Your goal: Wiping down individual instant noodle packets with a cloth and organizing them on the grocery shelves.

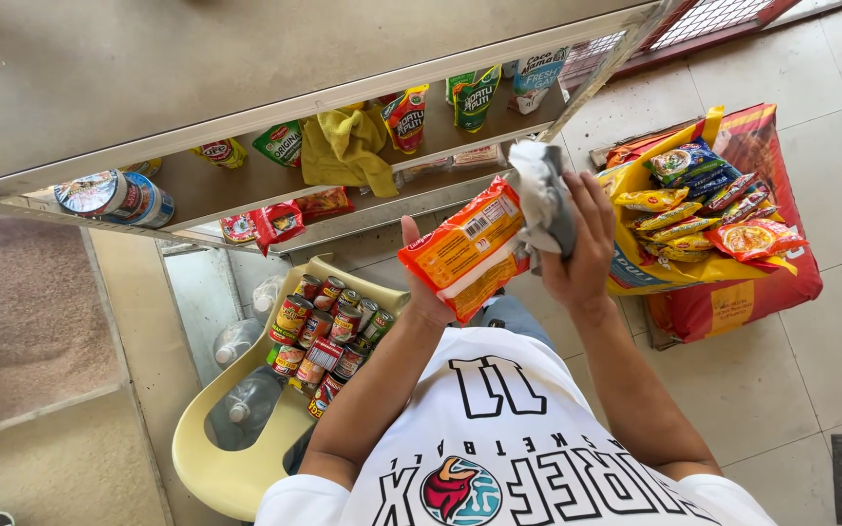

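A view from above looks down at a person in a white printed shirt, standing beside a shelf unit. The left hand [428, 292] grasps an orange noodle packet [465, 246] from underneath, thumb up along its near edge, holding it at chest height above the floor. The right hand [577, 244] is clenched around a crumpled grey cloth [544, 195], which presses against the upper right end of the packet.

Below the hands, a pale yellow plastic chair [236, 468] holds a cluster of tin cans [328, 331] with red and yellow labels on its seat. Clear plastic bottles [246, 404] lie just beside the chair.

To the right, on the tiled floor [830, 331], a large red and yellow sack [733, 292] carries a heap of assorted noodle packets [708, 205].

Ahead, the shelf [246, 185] bears several standing sauce pouches [406, 117] in red and green, a yellow rag [348, 146], and a round tin [114, 198] lying on its side at the left end. More red packets [275, 222] sit on a lower ledge.
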